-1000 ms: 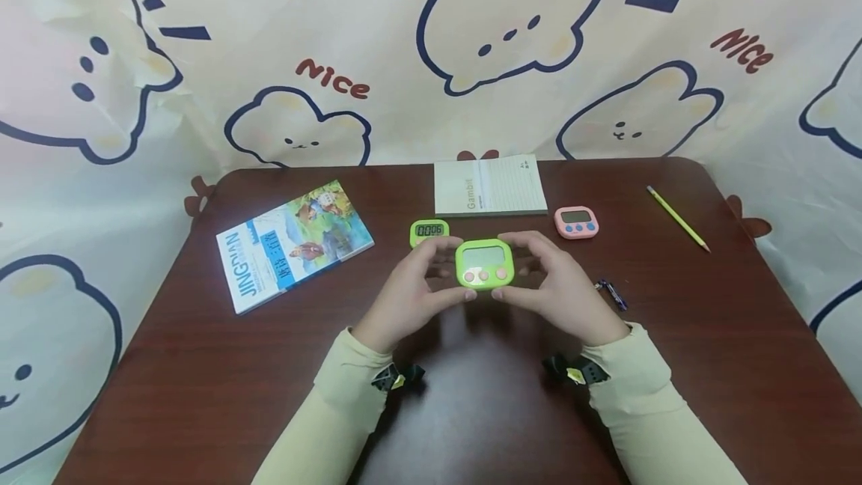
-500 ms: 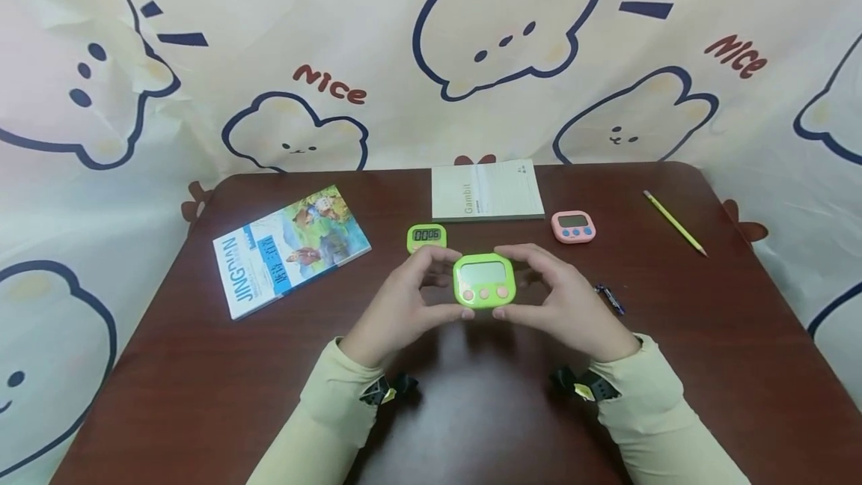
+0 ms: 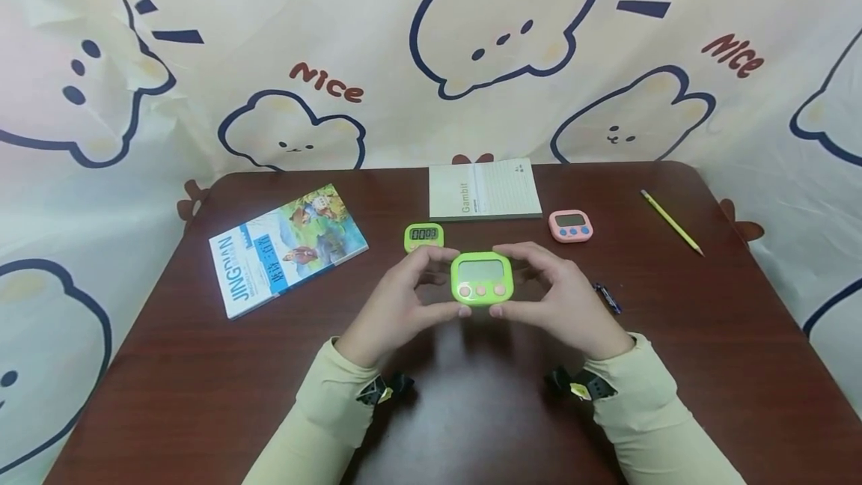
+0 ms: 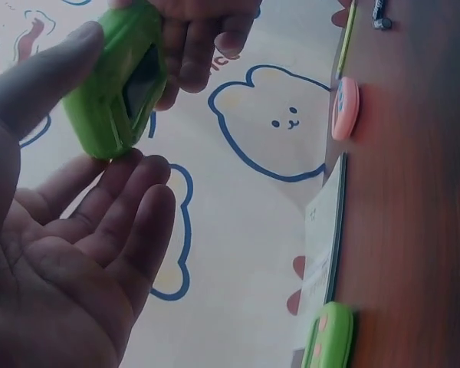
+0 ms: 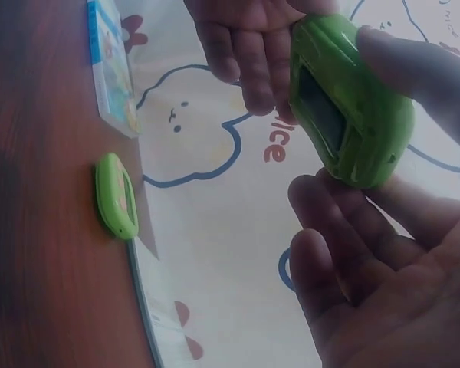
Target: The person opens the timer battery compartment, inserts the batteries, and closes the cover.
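Note:
A green digital timer [image 3: 481,278] with a grey, blank screen and pink buttons is held up above the table. My left hand [image 3: 396,307] pinches its left side between thumb and fingers. On the opposite side my right hand [image 3: 569,305] holds it the same way. Both thumbs press near its lower edge in the head view. Seen from the left wrist, the timer [image 4: 119,84] shows its thick green casing, clear of the table. Behind my left fingers lies a smaller green timer [image 3: 423,233] with digits on its display, partly covered by the hand.
A colourful book [image 3: 289,251] lies to the left on the brown table [image 3: 465,410]. Farther back are a pale notebook [image 3: 485,189] and a pink timer [image 3: 570,225]. To the right lie a yellow pencil [image 3: 672,222] and a small dark blue object [image 3: 608,299].
Both hands have brought the held green timer slightly nearer to the body, and it looks a little larger. The head view has shifted slightly. The other things stay in place.

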A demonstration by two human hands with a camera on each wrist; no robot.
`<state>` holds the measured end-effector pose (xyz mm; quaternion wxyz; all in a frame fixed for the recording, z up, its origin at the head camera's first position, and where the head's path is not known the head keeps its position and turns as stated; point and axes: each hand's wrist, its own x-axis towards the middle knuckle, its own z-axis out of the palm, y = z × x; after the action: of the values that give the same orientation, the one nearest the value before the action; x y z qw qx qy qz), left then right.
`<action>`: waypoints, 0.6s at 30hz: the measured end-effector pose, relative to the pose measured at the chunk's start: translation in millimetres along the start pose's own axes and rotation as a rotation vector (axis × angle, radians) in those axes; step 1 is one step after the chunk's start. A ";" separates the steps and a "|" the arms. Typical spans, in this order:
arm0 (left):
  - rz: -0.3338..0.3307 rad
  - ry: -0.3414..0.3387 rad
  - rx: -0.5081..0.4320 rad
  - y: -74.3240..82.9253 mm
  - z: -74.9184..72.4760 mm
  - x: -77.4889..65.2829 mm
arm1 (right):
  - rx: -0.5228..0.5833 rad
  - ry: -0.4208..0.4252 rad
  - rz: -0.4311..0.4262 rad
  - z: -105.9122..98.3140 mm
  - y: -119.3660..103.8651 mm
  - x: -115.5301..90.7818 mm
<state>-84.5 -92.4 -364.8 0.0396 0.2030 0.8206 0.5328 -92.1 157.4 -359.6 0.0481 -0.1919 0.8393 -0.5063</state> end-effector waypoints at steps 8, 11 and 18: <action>0.231 0.020 0.194 -7.2 0.3 3.7 | 0.189 -0.013 0.093 -1.9 4.9 0.6; 0.275 0.041 0.233 -8.3 0.7 4.6 | 0.260 -0.026 0.123 -2.0 4.3 1.2; 0.341 0.092 0.275 -10.5 1.3 6.2 | 0.394 -0.061 0.179 -1.1 2.9 2.2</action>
<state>-92.9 -92.6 -373.8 -0.1165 0.3178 0.8403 0.4235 -95.2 158.7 -361.3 0.1548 -0.1185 0.7359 -0.6484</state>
